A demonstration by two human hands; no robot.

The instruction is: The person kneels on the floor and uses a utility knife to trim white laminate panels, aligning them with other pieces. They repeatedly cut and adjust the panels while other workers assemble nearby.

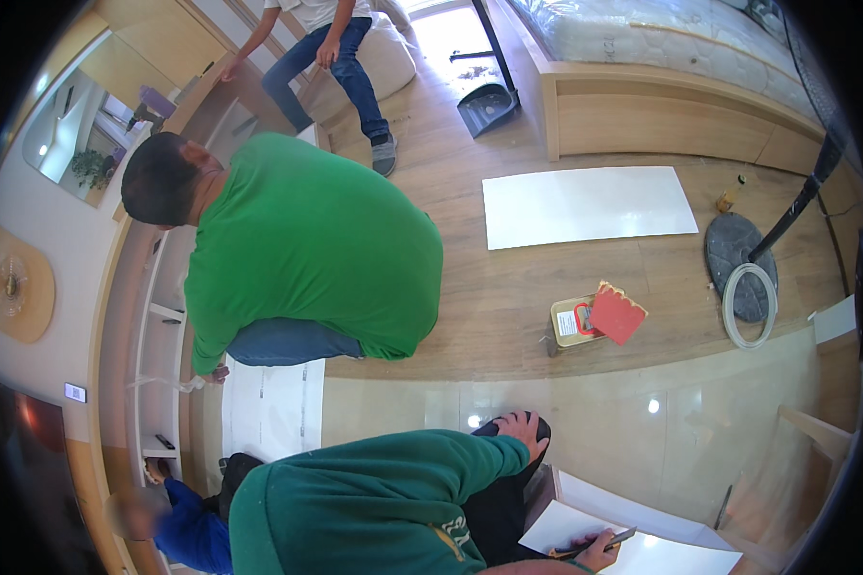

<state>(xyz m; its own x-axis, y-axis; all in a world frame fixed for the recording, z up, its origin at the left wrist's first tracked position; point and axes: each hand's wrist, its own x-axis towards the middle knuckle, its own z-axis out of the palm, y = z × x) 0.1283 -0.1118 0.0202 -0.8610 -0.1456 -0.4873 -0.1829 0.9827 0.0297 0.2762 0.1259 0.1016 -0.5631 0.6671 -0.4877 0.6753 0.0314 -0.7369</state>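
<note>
My left hand [521, 434] rests on my dark-trousered knee [523, 479], its fingers stretched and holding nothing. At the lower right, my right hand [599, 553] is closed around a slim dark tool [625, 537] with an orange part; its exact kind cannot be made out. This hand is over the near edge of a glossy white panel [647, 548]. Beside that panel stands a pale board [599, 502] on edge. My dark green left sleeve [393, 470] crosses the lower middle.
A person in bright green [316, 249] crouches by low white shelving [163, 364]; a person in blue [197, 527] reaches into it. Another sits behind. On the floor lie a white panel [590, 206], a tin [568, 321] with a red piece [618, 314], a dustpan [489, 108] and a round stand base [734, 254].
</note>
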